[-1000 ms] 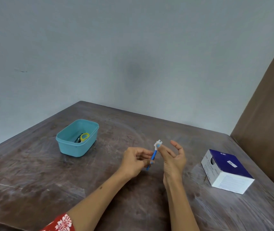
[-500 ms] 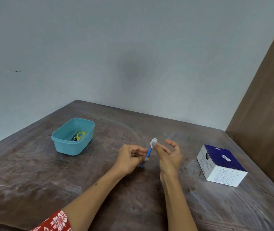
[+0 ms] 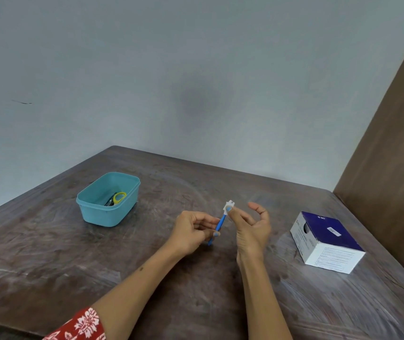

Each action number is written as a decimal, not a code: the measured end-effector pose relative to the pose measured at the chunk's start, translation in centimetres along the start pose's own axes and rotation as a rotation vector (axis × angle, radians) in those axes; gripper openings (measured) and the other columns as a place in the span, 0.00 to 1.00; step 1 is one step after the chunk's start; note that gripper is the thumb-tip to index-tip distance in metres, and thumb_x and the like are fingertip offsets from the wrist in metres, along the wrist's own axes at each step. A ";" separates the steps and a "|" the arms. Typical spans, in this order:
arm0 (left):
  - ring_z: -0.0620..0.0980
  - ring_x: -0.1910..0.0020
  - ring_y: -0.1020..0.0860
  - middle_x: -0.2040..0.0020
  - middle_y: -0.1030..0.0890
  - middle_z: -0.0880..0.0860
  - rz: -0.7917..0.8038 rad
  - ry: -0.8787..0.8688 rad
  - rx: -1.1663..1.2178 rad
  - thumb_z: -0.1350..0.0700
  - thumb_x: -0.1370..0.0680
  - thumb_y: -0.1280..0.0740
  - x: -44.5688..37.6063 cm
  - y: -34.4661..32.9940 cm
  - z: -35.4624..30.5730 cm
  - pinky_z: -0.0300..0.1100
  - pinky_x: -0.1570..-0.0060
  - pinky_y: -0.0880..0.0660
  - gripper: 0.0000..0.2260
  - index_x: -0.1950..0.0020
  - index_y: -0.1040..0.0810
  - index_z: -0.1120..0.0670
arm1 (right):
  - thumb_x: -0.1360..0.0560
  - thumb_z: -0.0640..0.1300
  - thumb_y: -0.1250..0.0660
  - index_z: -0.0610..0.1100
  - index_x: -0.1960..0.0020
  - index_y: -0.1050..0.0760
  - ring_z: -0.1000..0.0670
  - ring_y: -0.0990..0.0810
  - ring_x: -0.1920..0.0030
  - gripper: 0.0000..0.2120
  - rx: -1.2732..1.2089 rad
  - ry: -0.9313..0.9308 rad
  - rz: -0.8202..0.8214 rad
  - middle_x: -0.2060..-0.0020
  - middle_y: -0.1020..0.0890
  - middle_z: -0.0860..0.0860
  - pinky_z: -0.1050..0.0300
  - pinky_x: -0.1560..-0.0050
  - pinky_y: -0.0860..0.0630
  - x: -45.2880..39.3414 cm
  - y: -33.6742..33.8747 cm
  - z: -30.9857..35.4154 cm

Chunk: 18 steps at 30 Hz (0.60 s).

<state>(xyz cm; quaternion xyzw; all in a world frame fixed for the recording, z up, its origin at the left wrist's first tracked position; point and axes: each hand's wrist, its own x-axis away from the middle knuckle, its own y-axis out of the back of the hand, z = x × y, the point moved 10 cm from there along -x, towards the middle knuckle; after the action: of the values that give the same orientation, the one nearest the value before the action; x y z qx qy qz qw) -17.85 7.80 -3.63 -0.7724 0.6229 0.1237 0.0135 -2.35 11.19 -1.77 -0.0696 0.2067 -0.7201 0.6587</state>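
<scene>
A thin blue stick with a small white piece at its top (image 3: pixel 221 223) stands tilted above the middle of the wooden table (image 3: pixel 48 253). My left hand (image 3: pixel 192 231) pinches the blue shaft near its lower end. My right hand (image 3: pixel 251 228) pinches the white tip (image 3: pixel 229 206) between thumb and a finger, the other fingers spread loosely. What the white piece is, I cannot tell.
A teal plastic tub (image 3: pixel 109 200) at the back left holds scissors with a yellow handle (image 3: pixel 118 197). A white and dark-blue cardboard box (image 3: pixel 325 241) lies at the right. A brown panel (image 3: pixel 392 155) rises along the table's right side; a grey wall stands behind.
Both hands stay on the stick and hold the same grip. The view has shifted slightly; the hands have barely moved over the table.
</scene>
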 end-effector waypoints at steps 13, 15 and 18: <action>0.44 0.62 0.17 0.62 0.16 0.49 -0.064 -0.040 0.008 0.69 0.33 0.26 0.0 0.7 -0.3 0.38 0.61 0.20 0.14 0.59 0.18 0.49 | 0.35 0.34 0.24 0.46 0.49 0.31 0.61 0.18 0.67 0.21 0.088 -0.002 0.046 0.66 0.16 0.50 0.77 0.67 0.29 0.4 -0.6 -0.4; 0.43 0.63 0.17 0.62 0.16 0.48 -0.059 -0.041 0.020 0.69 0.33 0.26 0.0 0.5 -0.4 0.37 0.62 0.20 0.15 0.59 0.18 0.49 | 0.34 0.34 0.24 0.48 0.49 0.31 0.60 0.17 0.66 0.22 0.074 0.011 0.030 0.67 0.15 0.51 0.76 0.66 0.27 0.4 -0.5 -0.2; 0.44 0.64 0.17 0.64 0.17 0.47 -0.070 -0.028 0.016 0.69 0.34 0.26 0.0 0.6 -0.2 0.38 0.64 0.20 0.15 0.61 0.18 0.48 | 0.34 0.34 0.24 0.47 0.49 0.31 0.60 0.17 0.66 0.21 0.105 -0.001 0.051 0.67 0.15 0.51 0.75 0.67 0.28 0.4 -0.7 -0.5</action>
<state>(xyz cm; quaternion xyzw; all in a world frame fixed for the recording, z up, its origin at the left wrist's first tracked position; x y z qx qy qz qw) -18.43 7.65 -3.35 -0.7916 0.5963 0.1292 0.0327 -3.21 10.95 -2.03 -0.0300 0.1702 -0.7129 0.6797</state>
